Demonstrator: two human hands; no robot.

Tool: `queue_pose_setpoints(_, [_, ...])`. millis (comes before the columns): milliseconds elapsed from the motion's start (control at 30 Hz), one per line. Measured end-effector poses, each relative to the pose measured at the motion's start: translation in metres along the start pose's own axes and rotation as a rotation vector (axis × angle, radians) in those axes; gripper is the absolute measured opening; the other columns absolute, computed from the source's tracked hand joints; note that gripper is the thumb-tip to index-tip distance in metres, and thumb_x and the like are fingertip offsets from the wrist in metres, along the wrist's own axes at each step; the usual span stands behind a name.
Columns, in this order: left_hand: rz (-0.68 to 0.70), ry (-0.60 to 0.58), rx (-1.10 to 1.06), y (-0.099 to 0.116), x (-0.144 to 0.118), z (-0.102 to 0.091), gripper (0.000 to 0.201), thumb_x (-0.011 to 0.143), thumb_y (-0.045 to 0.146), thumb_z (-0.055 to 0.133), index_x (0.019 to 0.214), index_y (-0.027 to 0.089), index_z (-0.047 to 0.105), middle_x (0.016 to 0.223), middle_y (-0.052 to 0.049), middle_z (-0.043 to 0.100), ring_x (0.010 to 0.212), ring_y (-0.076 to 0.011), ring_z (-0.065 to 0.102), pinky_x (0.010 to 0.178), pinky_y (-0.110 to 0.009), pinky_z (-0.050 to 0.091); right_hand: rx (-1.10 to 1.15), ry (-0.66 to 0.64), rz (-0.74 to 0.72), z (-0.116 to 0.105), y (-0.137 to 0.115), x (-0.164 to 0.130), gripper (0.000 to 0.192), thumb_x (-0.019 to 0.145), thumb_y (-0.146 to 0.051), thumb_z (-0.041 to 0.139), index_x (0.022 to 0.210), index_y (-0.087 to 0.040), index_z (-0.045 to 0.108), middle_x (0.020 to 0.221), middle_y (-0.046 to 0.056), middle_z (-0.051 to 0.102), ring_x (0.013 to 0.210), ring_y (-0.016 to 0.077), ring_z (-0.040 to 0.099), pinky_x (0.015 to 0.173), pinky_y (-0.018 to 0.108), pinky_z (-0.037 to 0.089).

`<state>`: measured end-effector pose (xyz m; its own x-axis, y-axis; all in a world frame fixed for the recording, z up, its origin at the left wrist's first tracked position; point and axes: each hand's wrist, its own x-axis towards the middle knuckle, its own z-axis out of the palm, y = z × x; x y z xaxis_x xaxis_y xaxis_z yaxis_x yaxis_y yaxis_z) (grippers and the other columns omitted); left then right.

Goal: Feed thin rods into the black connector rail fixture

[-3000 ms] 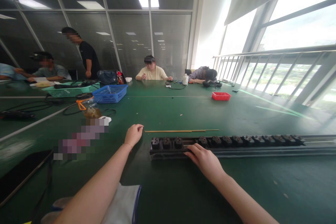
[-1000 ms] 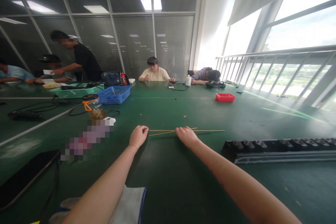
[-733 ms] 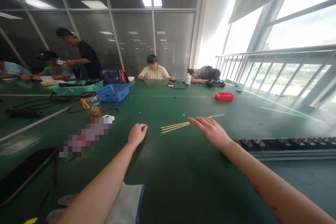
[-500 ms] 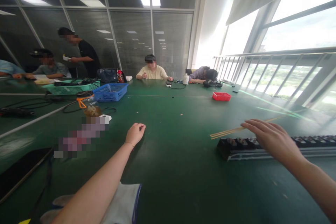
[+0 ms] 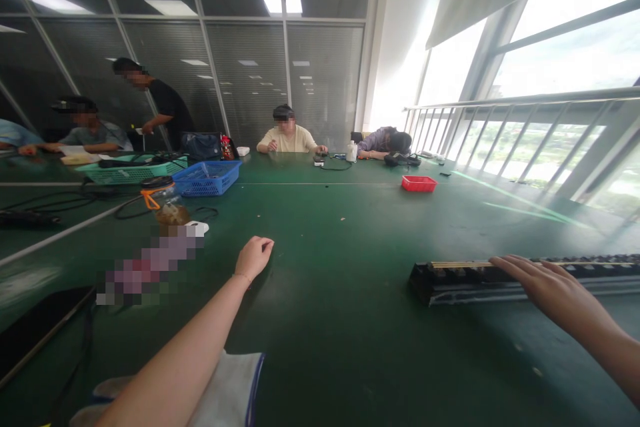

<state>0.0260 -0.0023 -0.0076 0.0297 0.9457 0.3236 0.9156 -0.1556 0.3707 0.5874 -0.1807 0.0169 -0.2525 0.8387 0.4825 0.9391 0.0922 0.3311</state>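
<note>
Far left, approx. 9 o'clock: a green basket (image 5: 133, 173) and a blue basket (image 5: 207, 177) are seen on the green table (image 5: 320, 320), w/ a jar (image 5: 167, 205) just in front at approx. 10 o'clock. A blurred patch is left of centre.

Centre, approx. 11 o'clock: the left hand (image 5: 254, 257) is rested on the table, fingers curled together in a loose fist, nothing gripped.

At 12 o'clock, far across the table, seated people are seen; a red tray (image 5: 419, 183) is placed at approx. 1 o'clock.

Right, approx. 3 o'clock: the long black socket strip (image 5: 465, 275) is laid flat, running off the right edge. Thin brass rods (image 5: 457, 263) are laid along its top. The right hand (image 5: 555, 290) is spread flat over the strip, fingers slightly apart, palm down, touching it, not clamped.
</note>
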Motion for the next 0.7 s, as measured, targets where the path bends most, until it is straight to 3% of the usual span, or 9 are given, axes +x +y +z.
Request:
queue_pose_setpoints(200, [0.009, -0.004, -0.014, 0.002, -0.001, -0.001, 0.03, 0.081, 0.034, 0.039, 0.087, 0.022, 0.066, 0.095, -0.004, 0.06, 0.084, -0.0165, 0.057, 0.074, -0.025, 0.043, 0.033, -0.026, 0.01, 0.004, 0.0, 0.0, 0.05, 0.075, -0.015, 0.025, 0.118, -0.02, 0.05, 0.116, 0.008, 0.055, 0.106, 0.0205, 0.051, 0.087, 0.037, 0.04])
queue_pose_setpoints(533, [0.004, -0.016, -0.01, 0.0, 0.0, 0.0, 0.03, 0.081, 0.035, 0.04, 0.086, 0.023, 0.067, 0.096, -0.004, 0.06, 0.084, -0.0165, 0.057, 0.073, -0.025, 0.043, 0.049, 0.127, 0.079, 0.002, -0.028, 0.004, 0.045, 0.08, -0.02, 0.025, 0.116, -0.015, 0.052, 0.117, 0.012, 0.054, 0.113, 0.021, 0.046, 0.09, 0.033, 0.04])
queue_pose_setpoints(700, [0.005, -0.012, -0.005, 0.0, 0.0, -0.001, 0.03, 0.081, 0.035, 0.04, 0.086, 0.023, 0.067, 0.096, -0.004, 0.06, 0.083, -0.0164, 0.057, 0.072, -0.024, 0.043, 0.03, 0.124, 0.06, 0.004, -0.026, 0.001, 0.046, 0.081, -0.021, 0.025, 0.12, -0.017, 0.048, 0.12, 0.012, 0.052, 0.115, 0.0208, 0.044, 0.09, 0.035, 0.039])
